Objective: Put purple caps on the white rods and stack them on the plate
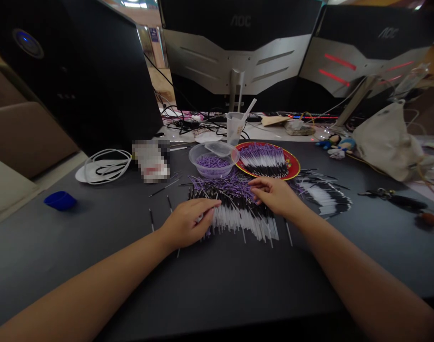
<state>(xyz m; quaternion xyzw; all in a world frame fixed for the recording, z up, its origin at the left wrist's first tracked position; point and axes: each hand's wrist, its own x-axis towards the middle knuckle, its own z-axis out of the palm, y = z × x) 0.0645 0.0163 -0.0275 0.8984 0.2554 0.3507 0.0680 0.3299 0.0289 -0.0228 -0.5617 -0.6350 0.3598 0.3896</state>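
Observation:
A dense pile of thin white sticks with black ends [245, 221] lies on the dark desk. Small thin purple pieces [226, 185] are heaped along its far side. My left hand [191, 221] rests at the pile's left edge, its thumb and fingers closed together; whatever they hold is hidden. Over the right part of the purple heap is my right hand [274, 195], fingers curled toward the thumb in a pinch. What is between those fingertips is too small to make out. Behind the heap, a clear plastic bowl [197, 164] holds more purple pieces.
A red plate [293, 166] carries rows of purple, white and black sticks. More white sticks [322, 194] lie at right, near keys [380, 193]. A plastic cup [234, 128] stands behind the bowl. A blue cup-like object [60, 201] and coiled white cable [108, 166] are at left.

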